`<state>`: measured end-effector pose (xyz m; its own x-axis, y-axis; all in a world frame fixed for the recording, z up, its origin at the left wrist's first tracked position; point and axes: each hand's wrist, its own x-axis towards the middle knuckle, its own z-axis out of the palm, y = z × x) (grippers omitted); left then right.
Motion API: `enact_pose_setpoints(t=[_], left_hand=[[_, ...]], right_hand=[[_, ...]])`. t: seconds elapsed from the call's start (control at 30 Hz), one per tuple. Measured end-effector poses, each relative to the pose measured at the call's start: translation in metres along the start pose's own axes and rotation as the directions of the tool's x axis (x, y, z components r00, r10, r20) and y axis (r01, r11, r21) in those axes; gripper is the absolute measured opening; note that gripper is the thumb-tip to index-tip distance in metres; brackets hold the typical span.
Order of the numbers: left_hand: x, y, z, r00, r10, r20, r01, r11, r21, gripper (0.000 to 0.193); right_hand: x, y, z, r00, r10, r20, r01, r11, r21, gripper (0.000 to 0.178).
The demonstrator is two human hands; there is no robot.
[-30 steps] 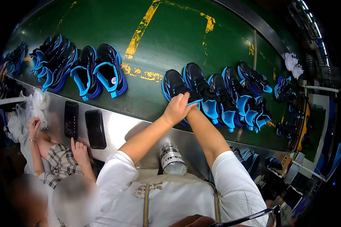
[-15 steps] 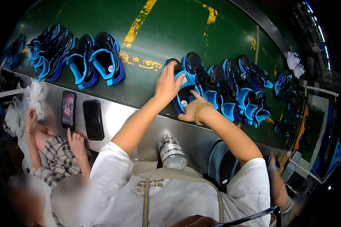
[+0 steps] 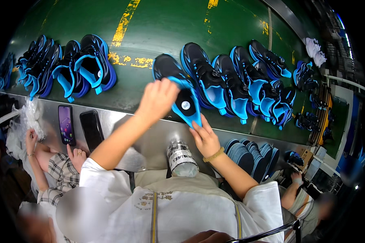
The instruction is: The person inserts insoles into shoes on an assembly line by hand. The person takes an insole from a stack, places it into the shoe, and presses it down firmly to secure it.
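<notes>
A black sneaker with blue trim (image 3: 166,65) lies on the green work surface in front of me, its toe pointing away. My left hand (image 3: 158,100) is closed at the shoe's opening, apparently gripping the tongue or collar; the fingertips are partly hidden. Inside the shoe, a dark insole with a round white label (image 3: 185,105) shows. At the blue heel edge, my right hand (image 3: 206,138) pinches the shoe between thumb and fingers. Just to the right stands a similar sneaker with a round dial on its tongue (image 3: 196,54).
Several matching sneakers stand at left (image 3: 94,48) and right (image 3: 267,52). On the metal ledge are a lit phone (image 3: 65,123), a dark phone (image 3: 91,130) and a plastic bottle (image 3: 182,158). Stacked insoles (image 3: 239,156) lie at right. Another person's hand (image 3: 78,157) touches the lit phone.
My right hand has moved out of the shoe's opening to its heel. The left hand has closed at the opening. The whole view has shifted, and the other person's phone screen looks different.
</notes>
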<state>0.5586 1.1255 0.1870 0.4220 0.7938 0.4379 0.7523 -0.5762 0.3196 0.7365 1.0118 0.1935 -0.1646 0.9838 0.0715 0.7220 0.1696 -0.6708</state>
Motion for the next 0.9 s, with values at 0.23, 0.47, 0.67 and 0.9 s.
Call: enact_pose_setpoints(t=[0.23,0.47,0.67,0.9], left_hand=[[0.021,-0.033,0.007,0.906,0.057,0.419,-0.28,0.824,0.493,0.01],[0.03,-0.059,-0.003,0.814,0.239,0.529,-0.437,0.852,0.287,0.012],[0.023,-0.046,0.001,0.91,0.087,0.406,-0.224,0.926,0.303,0.018],[0.043,-0.029,0.014,0.864,-0.218,0.455,0.016,0.913,0.407,0.017]], right_hand=[[0.04,-0.04,0.018,0.989,0.097,0.109,-0.101,0.994,0.032,0.019],[0.002,-0.033,-0.075,0.985,-0.122,0.121,0.12,0.992,0.023,0.04],[-0.106,-0.003,-0.219,0.868,0.363,-0.338,-0.457,0.851,-0.261,0.032],[-0.227,0.012,-0.223,0.575,0.816,-0.065,-0.767,0.51,-0.389,0.065]])
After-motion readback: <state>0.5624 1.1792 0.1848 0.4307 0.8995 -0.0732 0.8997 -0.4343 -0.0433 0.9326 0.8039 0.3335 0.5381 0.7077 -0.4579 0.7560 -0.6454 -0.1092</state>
